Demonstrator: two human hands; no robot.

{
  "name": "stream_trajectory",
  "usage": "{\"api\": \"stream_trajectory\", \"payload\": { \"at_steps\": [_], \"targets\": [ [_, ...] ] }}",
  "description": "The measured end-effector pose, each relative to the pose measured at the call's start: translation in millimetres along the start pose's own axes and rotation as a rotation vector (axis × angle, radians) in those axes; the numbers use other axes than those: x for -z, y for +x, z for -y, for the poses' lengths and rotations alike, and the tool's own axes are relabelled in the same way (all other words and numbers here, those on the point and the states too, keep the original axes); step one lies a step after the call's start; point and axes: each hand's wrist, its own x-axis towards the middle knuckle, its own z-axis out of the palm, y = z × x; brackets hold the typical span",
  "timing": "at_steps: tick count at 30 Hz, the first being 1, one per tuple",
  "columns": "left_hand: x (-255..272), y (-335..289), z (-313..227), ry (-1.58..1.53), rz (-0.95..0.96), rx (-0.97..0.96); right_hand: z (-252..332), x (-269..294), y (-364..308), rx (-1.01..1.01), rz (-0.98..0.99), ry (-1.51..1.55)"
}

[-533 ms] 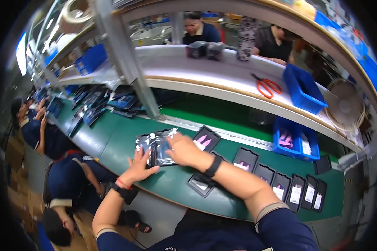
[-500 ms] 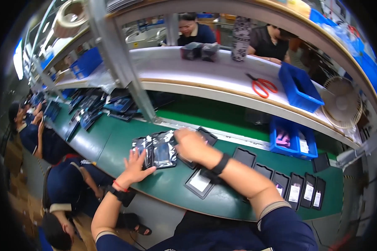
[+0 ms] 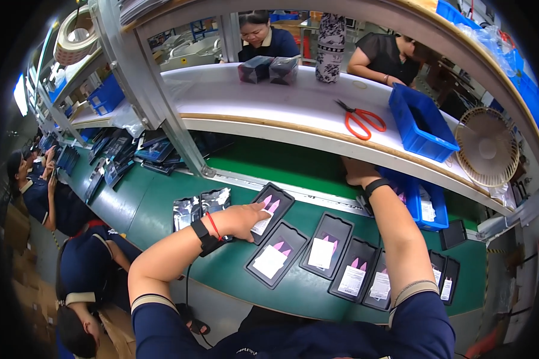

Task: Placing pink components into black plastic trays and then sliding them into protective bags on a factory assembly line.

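My left hand [image 3: 239, 220] lies over a black tray [image 3: 282, 196], its closed fingers on a white card [image 3: 261, 226] beside pink pointed pieces [image 3: 270, 204]. Under the lower shelf, my right hand [image 3: 359, 172] reaches toward the back; the shelf edge hides its fingers. Close by it are blue bins [image 3: 434, 212] holding pink pieces and white cards. Beside my left wrist lie silvery packs in clear bags [image 3: 186, 210]. Nearer me, a second tray [image 3: 290, 232] and a third [image 3: 336, 222] each hold a white card and pink pieces.
Several more trays [image 3: 353, 275] line the green bench [image 3: 162, 197] to the right. Overhead, the shelf [image 3: 269, 128] bears red-handled scissors [image 3: 365, 124], a blue bin [image 3: 422, 128] and a fan [image 3: 488, 143]. Bagged dark packs [image 3: 156, 149] are heaped at far left. People work opposite and at left.
My left hand has moved from the silvery packs onto a tray at their right. My right hand has gone from beside the packs to under the shelf. More cards and pink pieces show in the trays.
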Motion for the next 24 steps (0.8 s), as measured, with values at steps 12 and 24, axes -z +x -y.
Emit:
{"api": "stream_trajectory", "payload": {
  "at_steps": [12,24],
  "targets": [
    [-48,-94,-23,-0.226,-0.114,0.301,125,37,-22,0.285,-0.319,0.008],
    [-82,-94,-5,-0.191,-0.357,0.204,198,23,-51,0.609,-0.115,0.482]
  ]
}}
